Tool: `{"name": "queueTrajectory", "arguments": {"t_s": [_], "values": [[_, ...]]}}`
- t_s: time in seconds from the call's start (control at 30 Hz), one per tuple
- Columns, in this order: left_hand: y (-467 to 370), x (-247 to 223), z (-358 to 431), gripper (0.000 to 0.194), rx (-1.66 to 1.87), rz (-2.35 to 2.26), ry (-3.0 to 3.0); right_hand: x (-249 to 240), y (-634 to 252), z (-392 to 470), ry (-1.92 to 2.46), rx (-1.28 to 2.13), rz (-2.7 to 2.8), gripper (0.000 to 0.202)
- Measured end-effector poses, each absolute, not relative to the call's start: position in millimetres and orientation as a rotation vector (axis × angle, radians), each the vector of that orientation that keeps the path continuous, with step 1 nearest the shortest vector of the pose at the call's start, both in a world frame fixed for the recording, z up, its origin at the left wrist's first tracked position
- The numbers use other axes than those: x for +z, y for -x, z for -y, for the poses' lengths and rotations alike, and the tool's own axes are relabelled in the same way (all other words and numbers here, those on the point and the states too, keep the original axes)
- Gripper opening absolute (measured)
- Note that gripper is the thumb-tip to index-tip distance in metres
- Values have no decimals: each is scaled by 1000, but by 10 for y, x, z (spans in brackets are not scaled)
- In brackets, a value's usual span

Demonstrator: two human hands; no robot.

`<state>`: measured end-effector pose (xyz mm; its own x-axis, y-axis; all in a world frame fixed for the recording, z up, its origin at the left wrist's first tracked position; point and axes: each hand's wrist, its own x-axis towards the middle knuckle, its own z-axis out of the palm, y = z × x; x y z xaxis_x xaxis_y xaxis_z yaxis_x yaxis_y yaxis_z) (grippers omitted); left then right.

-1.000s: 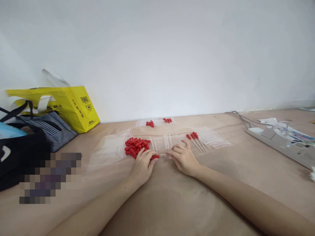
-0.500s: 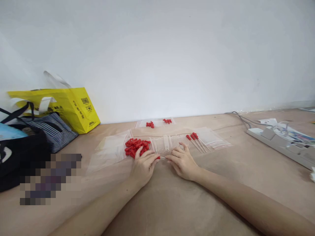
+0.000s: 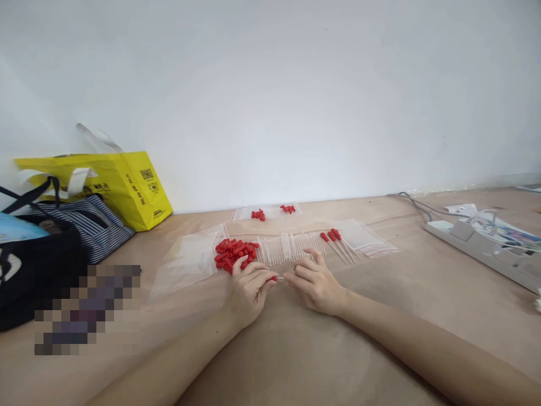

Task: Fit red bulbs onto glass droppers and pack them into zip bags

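Presently my left hand [image 3: 250, 288] pinches a red bulb [image 3: 274, 278]; my right hand [image 3: 316, 285] apparently pinches a thin clear tube [image 3: 280, 279], contact too small to confirm.

Even light, perhaps slight blur.

Bare left hand [image 3: 249, 293] and bare right hand [image 3: 319, 285], slim fingers [image 3: 302, 272] on both. Left forearm [image 3: 181, 344] and right forearm [image 3: 414, 335] bare too, slender, tapering toward the wrists. One small dark spot [image 3: 217, 331] on the left forearm, probably a mole; too small to be sure. Finer hand detail too soft to read.
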<state>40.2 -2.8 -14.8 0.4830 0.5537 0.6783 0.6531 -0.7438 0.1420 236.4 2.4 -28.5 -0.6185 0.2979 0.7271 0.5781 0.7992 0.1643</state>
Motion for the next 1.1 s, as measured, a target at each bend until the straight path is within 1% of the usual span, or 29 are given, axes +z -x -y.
{"name": "queueTrajectory", "arguments": {"t_s": [0.33,0.63,0.77,1.0,1.1], "values": [[-454,-137,46,15,-1118,941,2608,-291,-2375,-66,536,-522,2318,26],[-460,-165,43,16,-1114,903,2601,-261,-2333,-57,529,-424,2340,22],[-444,-141,16,15,-1073,950,2582,-252,-2347,-95,577,-413,2300,23],[-313,-100,-58,11,-1008,983,2453,-260,-2453,-140,691,-446,2253,16],[-322,-100,-51,10,-1024,963,2445,-278,-2468,-134,731,-495,2252,16]]}}
